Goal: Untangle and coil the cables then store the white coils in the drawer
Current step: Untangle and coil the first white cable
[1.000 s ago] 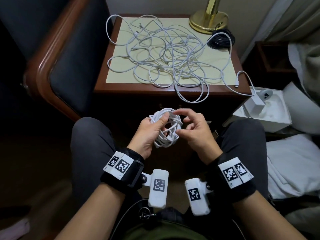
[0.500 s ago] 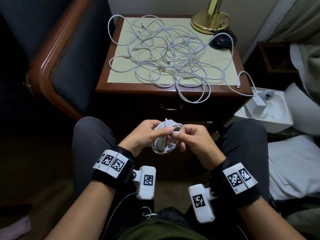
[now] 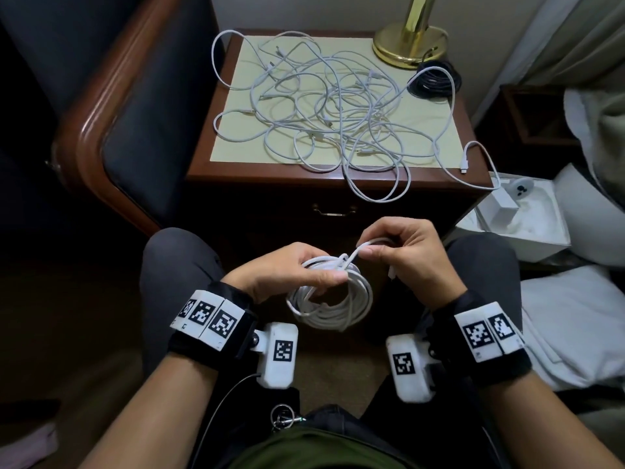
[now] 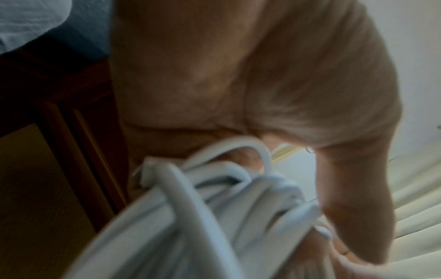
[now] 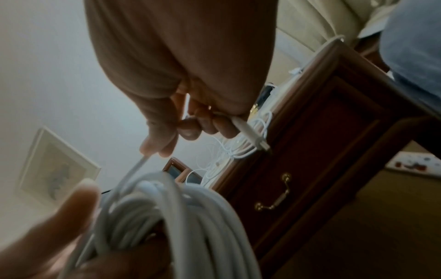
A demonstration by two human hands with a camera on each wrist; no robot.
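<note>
A white cable coil [image 3: 333,304] hangs over my lap, and my left hand [image 3: 287,274] grips its top between thumb and fingers. My right hand [image 3: 402,252] pinches the coil's loose tail [image 3: 360,250] and holds it up and to the right, with the plug end [image 5: 253,136] sticking out below the fingers. The coil [image 5: 171,217] fills the bottom of the right wrist view and shows blurred [image 4: 203,207] in the left wrist view. A tangle of white cables [image 3: 324,110] lies on the nightstand [image 3: 270,174]. The drawer [image 3: 334,211] with a brass handle is shut.
A black cable coil [image 3: 434,81] and a brass lamp base [image 3: 411,45] stand at the nightstand's back right. A dark armchair [image 3: 111,106] is at the left. A white box [image 3: 527,214] with a charger sits on the floor at the right, beside white bedding [image 3: 575,319].
The coil has dropped lower and turned flatter under my left hand. My right hand has pulled the loose tail out of the coil, up and to the right.
</note>
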